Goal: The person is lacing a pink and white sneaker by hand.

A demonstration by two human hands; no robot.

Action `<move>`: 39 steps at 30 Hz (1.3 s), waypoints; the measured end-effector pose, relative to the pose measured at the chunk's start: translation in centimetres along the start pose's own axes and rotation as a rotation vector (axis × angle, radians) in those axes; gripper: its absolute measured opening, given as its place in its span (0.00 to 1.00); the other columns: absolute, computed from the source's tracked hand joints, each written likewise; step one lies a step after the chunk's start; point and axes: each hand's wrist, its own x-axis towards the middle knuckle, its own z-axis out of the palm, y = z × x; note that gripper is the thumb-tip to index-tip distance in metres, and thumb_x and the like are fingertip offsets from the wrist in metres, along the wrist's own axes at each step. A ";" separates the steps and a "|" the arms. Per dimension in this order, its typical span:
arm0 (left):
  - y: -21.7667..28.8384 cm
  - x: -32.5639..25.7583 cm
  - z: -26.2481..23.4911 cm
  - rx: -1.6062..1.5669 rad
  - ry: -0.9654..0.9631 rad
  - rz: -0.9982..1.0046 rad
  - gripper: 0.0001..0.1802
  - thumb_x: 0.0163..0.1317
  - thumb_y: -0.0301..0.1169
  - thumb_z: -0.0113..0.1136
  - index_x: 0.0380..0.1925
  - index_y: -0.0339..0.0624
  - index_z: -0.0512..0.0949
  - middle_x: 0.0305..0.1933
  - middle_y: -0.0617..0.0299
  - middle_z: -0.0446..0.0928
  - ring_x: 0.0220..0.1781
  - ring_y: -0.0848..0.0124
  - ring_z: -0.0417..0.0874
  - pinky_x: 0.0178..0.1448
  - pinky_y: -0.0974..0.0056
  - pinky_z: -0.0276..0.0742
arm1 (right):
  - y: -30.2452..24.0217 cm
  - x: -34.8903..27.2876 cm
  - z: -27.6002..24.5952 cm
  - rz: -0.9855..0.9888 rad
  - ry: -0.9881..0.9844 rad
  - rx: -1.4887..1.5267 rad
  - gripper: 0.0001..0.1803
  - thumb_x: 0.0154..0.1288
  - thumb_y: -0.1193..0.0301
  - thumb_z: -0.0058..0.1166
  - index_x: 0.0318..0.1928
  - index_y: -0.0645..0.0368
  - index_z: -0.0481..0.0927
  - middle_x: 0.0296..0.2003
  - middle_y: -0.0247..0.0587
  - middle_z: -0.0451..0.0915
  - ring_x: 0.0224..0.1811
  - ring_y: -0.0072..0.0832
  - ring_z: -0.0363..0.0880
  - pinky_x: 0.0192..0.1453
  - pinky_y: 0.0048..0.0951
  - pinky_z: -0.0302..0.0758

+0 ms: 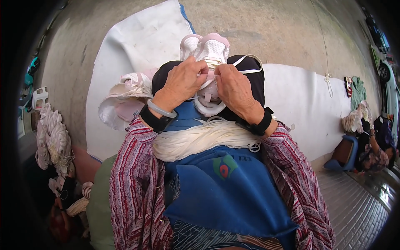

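Observation:
A white and pink sneaker [212, 48] rests between my knees, its toe pointing away from me. Pinched at the sneaker's lacing, my left hand [183, 82] is closed on a white shoelace. Opposite it, my right hand [236, 86] is also closed on the shoelace [250, 71], which loops out over my right knee. The fingertips partly cover the eyelets, so the exact grip is hidden. Beside the sneaker, to the left, shows the toe of a second shoe [188, 45]. A thick bundle of white shoelaces [200, 139] lies across my lap on a blue apron [233, 196].
Left of my knee, pink and white shoes [135, 85] sit with clear plastic on a white sheet [137, 41]. Another white sheet [291, 91] spreads to the right. Bundled shoes [54, 137] stand far left. At the right edge sits another person [373, 156] near a blue chair [343, 154].

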 end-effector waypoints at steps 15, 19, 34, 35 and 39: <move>-2.5 -1.5 -2.7 -0.921 -0.215 -0.583 0.06 0.60 0.33 0.57 0.28 0.44 0.76 0.24 0.69 0.70 0.17 0.83 0.65 0.15 0.76 0.59 | -2.0 -1.2 -1.2 -0.363 0.024 0.026 0.14 0.54 0.75 0.55 0.43 0.59 0.77 0.39 0.42 0.73 0.38 0.37 0.76 0.41 0.35 0.74; -1.5 -0.7 -2.1 -0.643 -0.258 -0.536 0.19 0.65 0.45 0.54 0.28 0.39 0.77 0.24 0.66 0.70 0.16 0.79 0.68 0.15 0.73 0.62 | -2.5 -0.9 0.1 -0.523 0.013 -0.111 0.09 0.56 0.72 0.51 0.38 0.60 0.76 0.37 0.41 0.71 0.38 0.34 0.74 0.42 0.35 0.73; -1.1 -0.5 -5.1 -1.621 -0.085 -0.419 0.17 0.74 0.41 0.46 0.30 0.43 0.72 0.20 0.70 0.65 0.14 0.81 0.58 0.16 0.76 0.59 | -3.8 -0.9 0.5 -0.617 -0.064 0.076 0.04 0.58 0.74 0.52 0.34 0.58 0.71 0.30 0.42 0.72 0.35 0.38 0.73 0.42 0.37 0.71; -0.9 -0.6 -5.0 -1.621 -0.085 -0.419 0.17 0.74 0.41 0.46 0.30 0.43 0.72 0.20 0.70 0.65 0.14 0.81 0.58 0.16 0.76 0.59 | -4.0 -1.0 0.6 -0.617 -0.064 0.076 0.04 0.58 0.74 0.52 0.34 0.58 0.71 0.30 0.42 0.72 0.35 0.38 0.73 0.42 0.37 0.71; -2.7 -1.4 -5.3 -1.513 -0.003 -0.256 0.17 0.75 0.42 0.46 0.39 0.39 0.76 0.41 0.61 0.74 0.37 0.72 0.74 0.45 0.64 0.75 | -4.4 -2.1 -0.2 -0.472 -0.241 0.312 0.04 0.64 0.73 0.50 0.36 0.61 0.72 0.25 0.43 0.73 0.26 0.42 0.75 0.32 0.40 0.72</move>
